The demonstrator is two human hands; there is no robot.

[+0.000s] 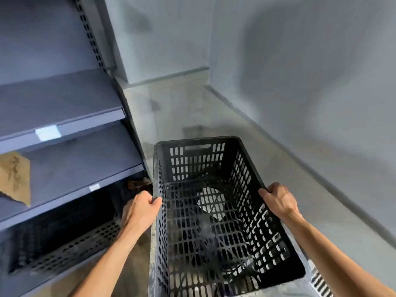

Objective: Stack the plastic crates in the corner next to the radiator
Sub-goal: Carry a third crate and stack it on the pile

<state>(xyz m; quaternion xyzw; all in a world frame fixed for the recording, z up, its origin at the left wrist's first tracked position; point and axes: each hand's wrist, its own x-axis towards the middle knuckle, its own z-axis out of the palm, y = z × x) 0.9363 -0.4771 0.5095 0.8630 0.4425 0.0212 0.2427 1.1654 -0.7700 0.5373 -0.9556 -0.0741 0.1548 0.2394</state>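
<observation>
A black slotted plastic crate (198,159) fills the lower middle of the view, open side up, held above the floor. My left hand (142,207) grips its left rim and my right hand (278,200) grips its right rim, fingers curled over the edges. Through the crate's bottom a pale round patch shows. A white ribbed piece (320,281), perhaps the radiator, shows at the bottom right edge.
A grey metal shelving unit (64,116) stands on the left with a piece of cardboard (15,176) on one shelf and a perforated bottom shelf (81,245). The floor (182,103) runs ahead into a corner between grey walls (310,71).
</observation>
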